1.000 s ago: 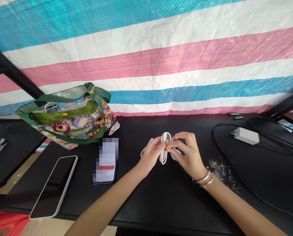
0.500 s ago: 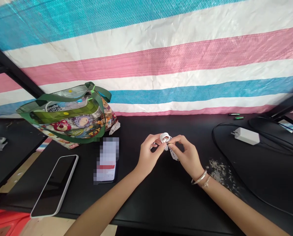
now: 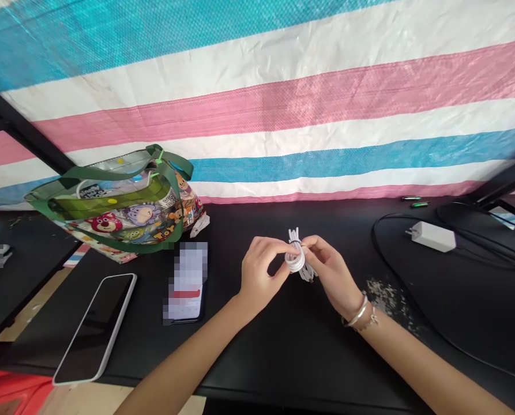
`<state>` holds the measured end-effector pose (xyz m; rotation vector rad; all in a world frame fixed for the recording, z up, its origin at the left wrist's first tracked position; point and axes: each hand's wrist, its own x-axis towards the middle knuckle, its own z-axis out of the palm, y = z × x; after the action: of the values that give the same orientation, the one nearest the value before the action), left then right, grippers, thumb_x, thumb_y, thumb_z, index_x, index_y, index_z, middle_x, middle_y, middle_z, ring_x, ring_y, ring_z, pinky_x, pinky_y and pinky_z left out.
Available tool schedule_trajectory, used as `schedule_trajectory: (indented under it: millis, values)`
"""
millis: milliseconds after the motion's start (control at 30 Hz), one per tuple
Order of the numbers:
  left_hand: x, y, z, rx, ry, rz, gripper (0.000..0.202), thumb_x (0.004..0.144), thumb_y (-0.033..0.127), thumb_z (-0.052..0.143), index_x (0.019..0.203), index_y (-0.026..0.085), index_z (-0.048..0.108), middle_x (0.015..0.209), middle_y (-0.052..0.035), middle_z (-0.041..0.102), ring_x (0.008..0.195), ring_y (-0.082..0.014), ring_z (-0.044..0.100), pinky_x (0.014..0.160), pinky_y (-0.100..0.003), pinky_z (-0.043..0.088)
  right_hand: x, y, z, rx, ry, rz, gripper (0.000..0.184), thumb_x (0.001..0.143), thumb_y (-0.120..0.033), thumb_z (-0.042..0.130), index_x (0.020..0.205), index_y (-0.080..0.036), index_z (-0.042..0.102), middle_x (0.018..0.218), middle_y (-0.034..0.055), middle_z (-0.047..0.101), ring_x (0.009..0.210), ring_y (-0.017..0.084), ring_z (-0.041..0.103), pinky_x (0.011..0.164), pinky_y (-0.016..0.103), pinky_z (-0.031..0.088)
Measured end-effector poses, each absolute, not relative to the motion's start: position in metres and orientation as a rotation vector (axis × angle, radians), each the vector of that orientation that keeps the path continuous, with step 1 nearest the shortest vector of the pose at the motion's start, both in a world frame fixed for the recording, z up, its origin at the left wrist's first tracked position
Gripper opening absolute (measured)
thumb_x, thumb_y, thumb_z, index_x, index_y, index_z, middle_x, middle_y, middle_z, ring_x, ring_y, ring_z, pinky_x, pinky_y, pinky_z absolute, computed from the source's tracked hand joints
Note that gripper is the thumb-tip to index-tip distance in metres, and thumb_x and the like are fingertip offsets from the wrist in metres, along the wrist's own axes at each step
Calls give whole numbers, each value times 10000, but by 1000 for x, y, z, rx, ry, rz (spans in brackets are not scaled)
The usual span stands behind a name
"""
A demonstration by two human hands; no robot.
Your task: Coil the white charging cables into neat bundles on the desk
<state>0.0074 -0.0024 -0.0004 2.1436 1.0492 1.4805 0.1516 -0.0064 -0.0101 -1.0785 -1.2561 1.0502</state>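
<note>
We see a white cable (image 3: 295, 259) wound into a small round coil, with its loose ends sticking out at the top and bottom. The coil is over the black surface (image 3: 283, 357), between our two hands. Our left hand (image 3: 259, 272) and right hand (image 3: 331, 272) are close together, and both pinch the coil. The winding looks done, but the loose ends are not tucked in yet. To the right of the coil sits a white charger plug (image 3: 433, 236). To the left lie a phone (image 3: 95, 328) with a white edge and a clear bag (image 3: 119, 207) with cartoon pictures.
</note>
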Motion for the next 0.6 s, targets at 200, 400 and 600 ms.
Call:
schedule_trajectory:
  millis: [200,400,600]
  values:
    - [5,-2,7,2106,960,1408,263,844,70,432,794,217,644,829,-27,713,799,-175,608,748,-308,476,161,0,-7,-1061,-1332,846,325,764,-556,647,766,-235,601,730,8,601,668,161,587,630,308,508]
    - [0,4,3,1676,1024,1282,165,898,241,456,958,197,604,982,-66,695,953,-198,630,808,-308,487,158,-3,-12,-1021,-1508,759,293,835,-526,578,791,-236,582,765,27,610,729,188,612,678,343,525]
    - [-3,5,4,1618,877,1095,313,888,291,487,1189,213,519,1157,-74,646,1099,-220,593,907,-334,458,156,-6,-9,-909,-1725,658,267,894,-480,513,793,-241,577,802,40,620,849,205,618,765,350,529]
